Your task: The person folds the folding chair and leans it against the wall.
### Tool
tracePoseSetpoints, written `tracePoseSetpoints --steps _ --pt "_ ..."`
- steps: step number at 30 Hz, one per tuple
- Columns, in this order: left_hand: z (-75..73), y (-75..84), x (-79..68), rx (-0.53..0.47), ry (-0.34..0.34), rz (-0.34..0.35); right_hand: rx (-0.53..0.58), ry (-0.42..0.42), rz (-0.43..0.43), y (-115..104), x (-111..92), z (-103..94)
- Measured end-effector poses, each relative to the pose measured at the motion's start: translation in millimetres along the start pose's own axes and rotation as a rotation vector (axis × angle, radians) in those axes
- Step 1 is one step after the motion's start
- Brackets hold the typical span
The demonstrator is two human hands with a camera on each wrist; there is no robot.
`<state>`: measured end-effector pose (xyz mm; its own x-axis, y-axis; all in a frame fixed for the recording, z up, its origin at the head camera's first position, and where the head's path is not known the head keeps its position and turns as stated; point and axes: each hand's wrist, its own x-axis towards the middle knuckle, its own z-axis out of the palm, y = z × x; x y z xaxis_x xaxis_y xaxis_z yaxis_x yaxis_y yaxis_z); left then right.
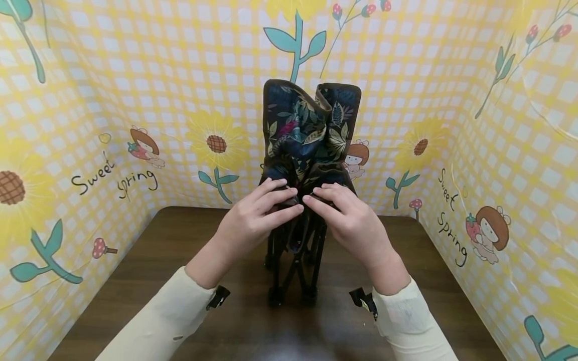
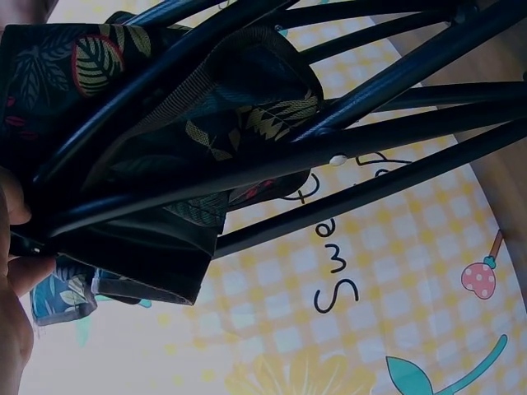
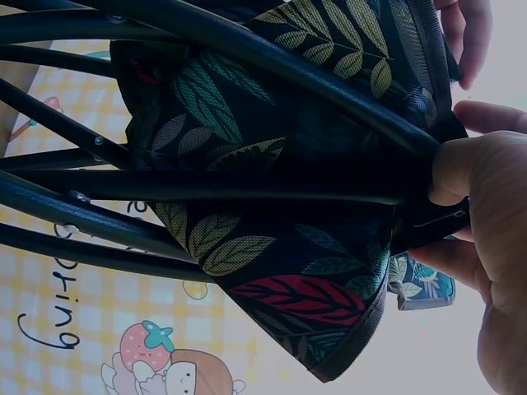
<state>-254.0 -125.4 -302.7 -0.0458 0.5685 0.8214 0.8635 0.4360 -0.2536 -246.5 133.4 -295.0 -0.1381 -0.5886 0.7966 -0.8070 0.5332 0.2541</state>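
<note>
A small folding chair (image 1: 295, 110) with dark leaf-printed fabric stands upright on the table, its frame drawn narrow. Both hands are side by side at the front of its sagging seat. My left hand (image 1: 250, 215) grips the left front corner; thumb and fingers pinch the frame's end in the left wrist view. On the right front corner, my right hand (image 1: 356, 223) holds on with its thumb against a black tube (image 3: 329, 188) in the right wrist view. Below the hands the crossed legs end in black feet (image 1: 274, 297). The backrest folds inward behind them.
The chair stands on a dark brown wooden table (image 1: 189, 321). A yellow checked backdrop (image 1: 189, 90) with flowers and cartoon figures rises at the back and both sides. Black straps (image 1: 219, 297) hang at both sleeve cuffs.
</note>
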Motion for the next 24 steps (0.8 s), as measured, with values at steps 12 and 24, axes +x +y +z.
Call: tracePoseSetpoints --steps 12,24 --pt "-0.5 -4.0 3.6 0.008 0.000 0.018 0.006 0.016 -0.022 0.7 4.7 2.7" --pt "2.1 -5.0 6.0 0.020 0.001 0.015 0.001 0.009 -0.031 -0.9 7.9 4.0"
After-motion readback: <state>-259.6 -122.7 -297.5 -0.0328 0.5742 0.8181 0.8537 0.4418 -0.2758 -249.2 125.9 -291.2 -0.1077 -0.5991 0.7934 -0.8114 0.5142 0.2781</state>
